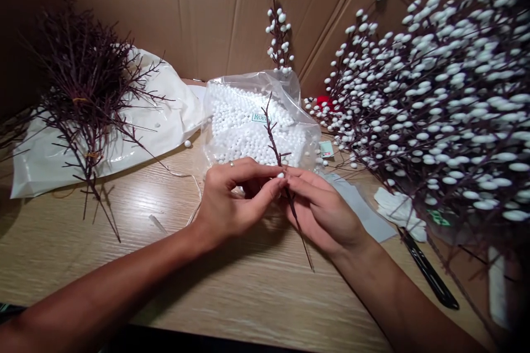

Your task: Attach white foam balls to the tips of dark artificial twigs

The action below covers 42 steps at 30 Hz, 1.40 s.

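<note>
A thin dark brown twig (271, 140) leans upright at the middle of the view, its bare stem pointing down toward me. My right hand (321, 204) holds it with the thumb and fingers around its middle. My left hand (238, 196), with a ring on one finger, pinches a small white bead (281, 175) between thumb and forefinger, right against the twig. The fingertips of both hands meet there. Just behind them lies an open clear plastic bag (256, 121) full of white beads.
Bundled bare twigs (83, 88) lie on a white plastic bag (165, 94) at left. Many white-tipped branches (434, 94) fill the right side. A black cutter (430, 270), white tissue (399, 209) and grey paper (358, 207) lie at right. Cardboard (207, 11) stands behind.
</note>
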{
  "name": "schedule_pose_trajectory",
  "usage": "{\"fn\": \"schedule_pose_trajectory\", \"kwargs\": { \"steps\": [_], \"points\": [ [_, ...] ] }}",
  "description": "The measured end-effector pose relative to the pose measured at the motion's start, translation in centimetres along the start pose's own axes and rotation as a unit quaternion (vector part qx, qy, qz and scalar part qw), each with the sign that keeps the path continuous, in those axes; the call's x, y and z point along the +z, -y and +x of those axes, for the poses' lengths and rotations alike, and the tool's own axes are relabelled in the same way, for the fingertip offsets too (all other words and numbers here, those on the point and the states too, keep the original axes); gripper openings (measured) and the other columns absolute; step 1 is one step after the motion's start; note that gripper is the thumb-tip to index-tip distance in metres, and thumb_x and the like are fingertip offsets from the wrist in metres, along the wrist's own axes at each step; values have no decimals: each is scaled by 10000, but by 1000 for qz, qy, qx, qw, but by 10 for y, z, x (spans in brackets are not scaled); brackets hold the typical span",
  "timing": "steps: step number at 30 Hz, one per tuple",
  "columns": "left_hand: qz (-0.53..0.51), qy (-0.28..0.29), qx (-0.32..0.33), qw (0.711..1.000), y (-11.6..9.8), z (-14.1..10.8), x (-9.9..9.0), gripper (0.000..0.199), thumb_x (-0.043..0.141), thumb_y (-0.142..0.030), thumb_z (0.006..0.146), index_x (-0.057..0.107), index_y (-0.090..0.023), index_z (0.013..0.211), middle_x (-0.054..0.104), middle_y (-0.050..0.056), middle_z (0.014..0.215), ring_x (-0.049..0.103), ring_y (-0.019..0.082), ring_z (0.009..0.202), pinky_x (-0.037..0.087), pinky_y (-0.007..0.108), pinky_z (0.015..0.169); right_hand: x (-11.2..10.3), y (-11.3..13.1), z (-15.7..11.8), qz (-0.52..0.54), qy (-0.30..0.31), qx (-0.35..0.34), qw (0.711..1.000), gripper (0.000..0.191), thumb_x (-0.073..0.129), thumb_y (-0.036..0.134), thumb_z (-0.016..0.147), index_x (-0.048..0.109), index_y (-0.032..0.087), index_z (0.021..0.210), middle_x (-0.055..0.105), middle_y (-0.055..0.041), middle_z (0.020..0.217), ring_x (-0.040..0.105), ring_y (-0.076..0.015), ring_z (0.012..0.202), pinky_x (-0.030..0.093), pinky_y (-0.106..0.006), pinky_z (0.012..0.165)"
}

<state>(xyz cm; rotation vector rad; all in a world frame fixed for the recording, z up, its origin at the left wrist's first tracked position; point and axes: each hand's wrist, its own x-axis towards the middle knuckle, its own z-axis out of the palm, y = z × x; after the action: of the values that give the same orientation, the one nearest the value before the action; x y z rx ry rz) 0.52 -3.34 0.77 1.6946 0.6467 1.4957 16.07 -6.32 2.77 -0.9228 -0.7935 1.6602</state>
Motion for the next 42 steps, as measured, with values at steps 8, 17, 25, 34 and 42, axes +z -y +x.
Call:
{"fn": "schedule_pose_trajectory", "kwargs": {
  "steps": [8,17,25,34,42],
  "points": [
    [18,-21,57,998,-1,1,1,138,758,-123,822,815,-114,948,663,6,621,521,57,491,435,163,461,5,-3,-1,15,11,12,1000,146,844,272,768,764,189,857,772,-59,934,711,-249,1042,564,-401,991],
    [6,-11,26,1000,-2,0,-1,123,764,-137,817,817,-119,926,684,21,639,533,64,496,429,176,462,4,-5,-2,-16,-18,13,1000,158,797,293,766,735,188,866,760,-70,905,713,-260,1028,576,-410,955],
    [-1,-2,23,1000,-3,0,-2,117,767,-143,820,818,-100,917,675,32,634,524,70,499,423,183,461,4,-4,-2,-4,-6,24,1000,157,826,285,742,736,184,821,749,-63,855,718,-251,959,585,-400,923],
    [-2,10,13,1000,-2,0,-3,128,762,-164,838,821,-113,940,688,36,650,530,75,513,426,194,470,1,-4,-3,-14,-14,20,1000,173,825,295,748,750,178,851,752,-63,885,703,-208,875,579,-347,885],
    [-10,13,6,1000,-2,0,-3,111,768,-161,826,828,-136,915,702,40,645,536,84,511,429,203,469,4,-2,-1,-39,-12,14,999,196,816,318,749,751,176,868,758,-84,898,717,-264,987,595,-389,891]
  ]
}}
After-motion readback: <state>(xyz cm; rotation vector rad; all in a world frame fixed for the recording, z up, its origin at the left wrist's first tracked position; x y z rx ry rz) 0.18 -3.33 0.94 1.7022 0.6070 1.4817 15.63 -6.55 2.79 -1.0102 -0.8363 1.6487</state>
